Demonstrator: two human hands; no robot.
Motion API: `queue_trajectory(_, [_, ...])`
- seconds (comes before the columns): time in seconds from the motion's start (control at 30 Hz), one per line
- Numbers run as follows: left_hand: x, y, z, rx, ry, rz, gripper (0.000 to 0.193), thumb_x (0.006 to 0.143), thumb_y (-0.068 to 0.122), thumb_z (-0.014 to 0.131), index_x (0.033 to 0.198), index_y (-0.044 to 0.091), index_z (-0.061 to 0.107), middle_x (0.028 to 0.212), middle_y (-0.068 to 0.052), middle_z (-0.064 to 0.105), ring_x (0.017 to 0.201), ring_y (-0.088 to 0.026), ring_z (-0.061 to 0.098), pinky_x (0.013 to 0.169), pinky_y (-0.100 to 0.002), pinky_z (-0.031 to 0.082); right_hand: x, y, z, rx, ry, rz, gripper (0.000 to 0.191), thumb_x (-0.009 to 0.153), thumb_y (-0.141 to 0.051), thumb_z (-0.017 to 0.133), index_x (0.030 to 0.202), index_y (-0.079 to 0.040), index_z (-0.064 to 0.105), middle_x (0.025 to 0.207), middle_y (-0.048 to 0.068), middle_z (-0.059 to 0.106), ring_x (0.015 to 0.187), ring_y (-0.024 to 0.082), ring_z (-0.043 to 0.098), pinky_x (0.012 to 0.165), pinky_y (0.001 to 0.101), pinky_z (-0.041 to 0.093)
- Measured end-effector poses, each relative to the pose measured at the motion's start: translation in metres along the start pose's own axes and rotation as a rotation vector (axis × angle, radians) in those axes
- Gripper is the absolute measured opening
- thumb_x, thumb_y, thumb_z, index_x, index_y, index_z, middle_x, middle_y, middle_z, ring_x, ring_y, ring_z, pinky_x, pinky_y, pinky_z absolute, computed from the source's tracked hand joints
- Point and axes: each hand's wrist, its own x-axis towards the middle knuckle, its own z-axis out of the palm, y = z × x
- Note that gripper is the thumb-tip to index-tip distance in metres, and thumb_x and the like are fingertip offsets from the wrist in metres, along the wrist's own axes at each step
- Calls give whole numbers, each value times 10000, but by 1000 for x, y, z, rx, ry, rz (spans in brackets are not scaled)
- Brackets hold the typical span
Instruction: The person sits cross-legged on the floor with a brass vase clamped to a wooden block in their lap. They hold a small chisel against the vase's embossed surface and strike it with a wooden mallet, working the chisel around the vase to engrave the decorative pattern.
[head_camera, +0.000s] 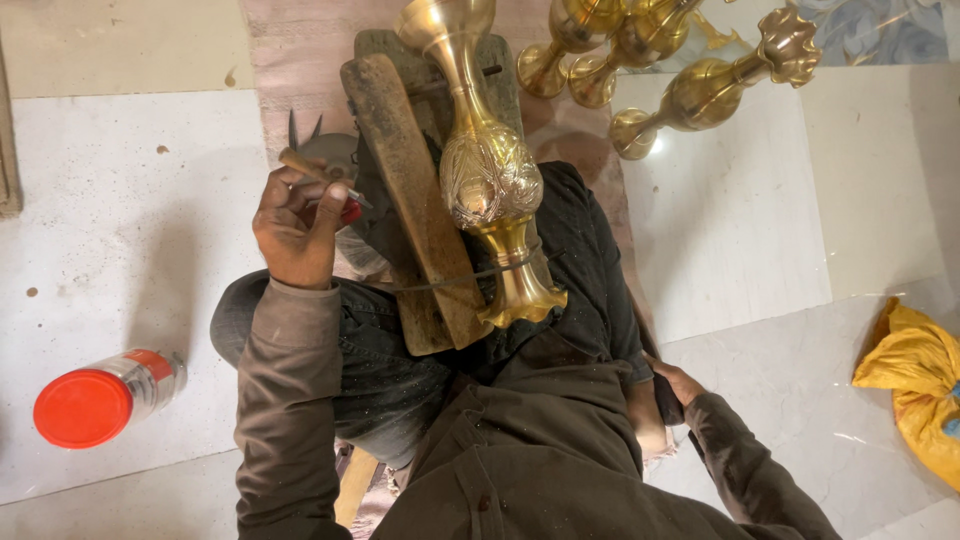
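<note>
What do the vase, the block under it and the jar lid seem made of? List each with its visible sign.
Vase: probably brass, polished; golden mirror shine, engraved belly.
Block: looks like wood, worn and rough; dull brown, matte, chipped edges.
Jar lid: likely plastic; flat, even orange-red, smooth.

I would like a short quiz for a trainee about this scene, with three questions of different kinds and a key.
1. True or false: the brass vase lies on a wooden block over the person's lap.
2. What does the left hand hold? A) a thin tool with a wooden handle B) a hammer C) a brush
3. Fill in: the jar lying on the floor has a ____ lid.

Key: 1 true. 2 A. 3 red. The right hand holds nothing that can be seen; it rests down beside the leg.
</note>
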Motion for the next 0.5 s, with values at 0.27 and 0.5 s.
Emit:
queue_trajectory(0.27, [5, 3, 3, -1, -17, -5, 279, 1027, 20, 701, 1265, -17, 560, 1060, -179, 749, 973, -218, 764, 830, -334, 684, -7, 26, 21, 55, 81, -47, 864, 766, -595, 702, 1362, 23, 610, 1195, 228, 742, 981, 294, 740, 872, 392, 600])
queue_trajectory(0.5, [7, -1, 0, -1, -29, 48, 247, 1035, -52, 680, 1243, -35, 548, 1061, -178, 723, 966, -217, 759, 856, -309, 673, 10, 25, 28, 112, 37, -261, 783, 824, -594, 715, 1360, -29, 643, 1225, 204, 705, 974, 273, 698, 848, 371, 570])
